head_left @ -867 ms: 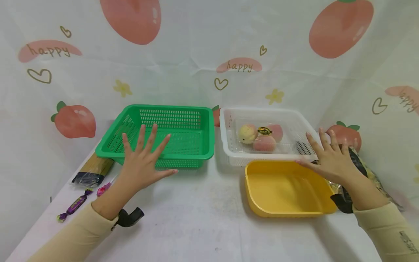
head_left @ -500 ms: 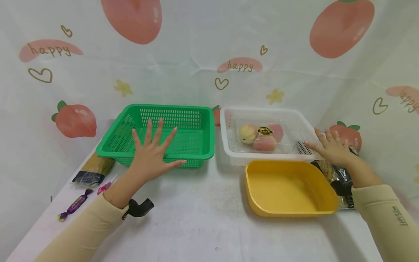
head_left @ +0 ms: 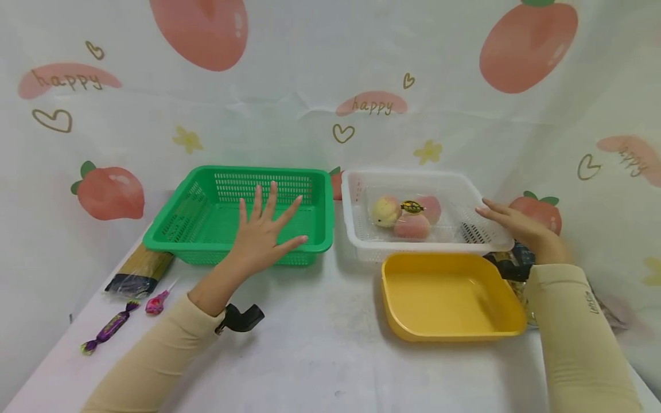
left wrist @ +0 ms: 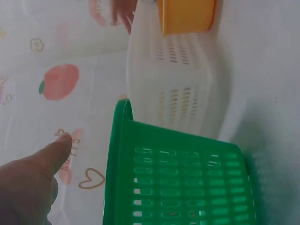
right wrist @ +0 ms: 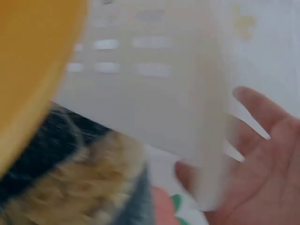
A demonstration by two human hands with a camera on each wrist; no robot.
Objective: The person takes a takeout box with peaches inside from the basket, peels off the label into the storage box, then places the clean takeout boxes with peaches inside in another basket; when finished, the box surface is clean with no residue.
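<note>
Yellow tray (head_left: pixel 449 298) mid-table (head_left: pixel 320 350) — noodle pack (head_left: pixel 139 274) and 2 candies (head_left: pixel 105 330) far to its left; peach backdrop (head_left: pixel 330 86) behind it.

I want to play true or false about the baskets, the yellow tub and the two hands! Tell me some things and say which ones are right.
1. The green slotted plastic basket has peaches in it. False: nothing shows inside it; the peach-like fruits in clear wrap lie in the white slotted plastic basket.
2. The left hand is spread open over the green basket's front rim. True.
3. The right hand grips the yellow plastic tub. False: it is open, at the white basket's right edge.
4. The yellow tub sits in front of the white basket. True.
5. A purple-wrapped candy lies on the table's left side. True.
</note>
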